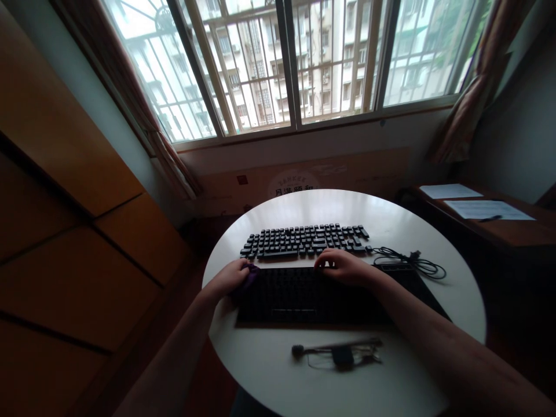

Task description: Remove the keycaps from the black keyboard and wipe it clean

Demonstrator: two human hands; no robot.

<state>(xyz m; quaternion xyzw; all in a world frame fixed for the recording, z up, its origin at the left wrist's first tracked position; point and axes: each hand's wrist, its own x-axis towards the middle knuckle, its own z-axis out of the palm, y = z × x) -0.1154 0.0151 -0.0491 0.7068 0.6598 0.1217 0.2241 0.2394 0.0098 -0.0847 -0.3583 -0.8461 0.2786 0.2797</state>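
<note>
A black keyboard base [304, 298] lies on a round white table [391, 214], right in front of me. Behind it, rows of black keycaps [304, 238] are laid out in keyboard order. My left hand [232, 277] rests at the base's left end, closed on a small purple thing [251, 271] that I cannot name. At the base's upper edge my right hand [341, 266] lies with fingers curled down onto it; I cannot see anything in them.
A coiled black cable [412, 263] lies right of the keycaps. Near the table's front edge sit a small brush and wire tool [339, 352]. Papers [486, 208] and a pen lie on a dark side desk at right. Wooden cabinets stand at left; a barred window is ahead.
</note>
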